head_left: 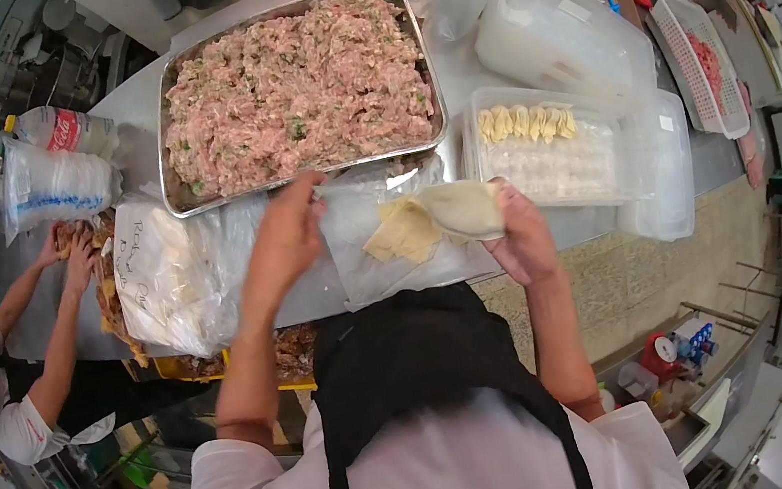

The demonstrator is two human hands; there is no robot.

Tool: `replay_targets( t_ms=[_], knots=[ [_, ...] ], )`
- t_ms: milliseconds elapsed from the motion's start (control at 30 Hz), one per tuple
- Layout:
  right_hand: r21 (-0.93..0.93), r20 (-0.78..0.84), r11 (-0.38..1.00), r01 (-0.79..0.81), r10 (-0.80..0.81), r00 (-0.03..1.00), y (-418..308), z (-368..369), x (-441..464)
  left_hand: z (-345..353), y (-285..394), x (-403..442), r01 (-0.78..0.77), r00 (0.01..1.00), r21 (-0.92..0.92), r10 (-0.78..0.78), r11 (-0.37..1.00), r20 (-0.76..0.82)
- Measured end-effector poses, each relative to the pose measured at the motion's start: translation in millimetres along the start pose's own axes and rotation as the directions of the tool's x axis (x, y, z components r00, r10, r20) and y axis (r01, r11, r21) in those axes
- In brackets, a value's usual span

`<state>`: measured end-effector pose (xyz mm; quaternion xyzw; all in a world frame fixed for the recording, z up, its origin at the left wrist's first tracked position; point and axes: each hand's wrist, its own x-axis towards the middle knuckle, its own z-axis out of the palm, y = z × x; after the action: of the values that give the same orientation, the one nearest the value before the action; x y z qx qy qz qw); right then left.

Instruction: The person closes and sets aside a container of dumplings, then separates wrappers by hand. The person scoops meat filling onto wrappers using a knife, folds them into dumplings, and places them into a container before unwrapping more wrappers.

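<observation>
My right hand (523,237) is closed on a stack of pale wonton wrappers (463,210), gripping its right end above the steel table. More loose wrappers (399,231) lie fanned out on a clear plastic sheet (365,274), just left of the stack. At the near rim of a metal tray (167,177) is my left hand (288,231), its index finger stretched out and no held thing visible. Raw minced meat with green bits (293,92) fills the tray. To the right, a clear plastic container (591,164) holds a row of folded dumplings (525,123) along its far side.
Plastic-wrapped packs (169,278) and a bottle (65,129) stand left. A co-worker's hands (74,253) handle browned meat there. Clear tubs (572,35) and a white basket with meat (702,61) sit right. Another person holds a knife (719,1) at the far right.
</observation>
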<state>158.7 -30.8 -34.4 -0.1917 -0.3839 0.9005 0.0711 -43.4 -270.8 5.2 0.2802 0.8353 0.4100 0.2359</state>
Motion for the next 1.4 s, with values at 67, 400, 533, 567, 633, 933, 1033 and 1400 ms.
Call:
replay_targets(
  t_ms=[67, 400, 533, 567, 633, 933, 1033, 1400],
  knots=[
    [0.358, 0.07, 0.934, -0.021, -0.004, 0.998, -7.9, 3.3, 1.1, -28.4, 1.0, 15.9, -0.175, 0.98, 0.428, 0.197, 0.886, -0.007],
    [0.561, 0.204, 0.824, -0.075, -0.05, 0.978, 7.6, -0.3, 8.7, -15.2, -10.6, 82.6, -0.375, 0.926, 0.619, 0.251, 0.69, 0.282],
    [0.552, 0.12, 0.833, 0.041, -0.128, 0.984, 11.9, -4.7, 15.3, -29.2, -19.3, 82.5, -0.288, 0.953, 0.49, 0.192, 0.823, 0.236],
    [0.561, 0.126, 0.826, 0.053, -0.148, 0.981, 11.9, -5.3, 17.1, -31.1, -20.4, 81.4, -0.281, 0.958, 0.487, 0.21, 0.827, 0.196],
    [0.572, 0.116, 0.816, 0.077, -0.173, 0.978, 11.6, -7.5, 18.4, -32.5, -1.0, 67.8, -0.26, 0.965, 0.558, 0.205, 0.788, 0.161],
    [0.666, 0.177, 0.746, 0.003, -0.161, 0.971, 1.7, -9.2, 22.4, -12.2, 5.3, 59.1, -0.273, 0.962, 0.6, 0.222, 0.752, 0.16],
    [0.636, 0.259, 0.771, 0.005, -0.22, 0.941, -3.5, -4.7, 26.2, -4.5, -0.1, 81.3, -0.32, 0.944, 0.571, 0.207, 0.756, 0.256],
    [0.436, -0.179, 0.88, 0.186, -0.117, 0.977, 2.5, 1.8, 49.2, -27.2, 17.2, 88.6, 0.1, 0.929, -0.187, -0.025, 0.977, 0.369]
  ],
)
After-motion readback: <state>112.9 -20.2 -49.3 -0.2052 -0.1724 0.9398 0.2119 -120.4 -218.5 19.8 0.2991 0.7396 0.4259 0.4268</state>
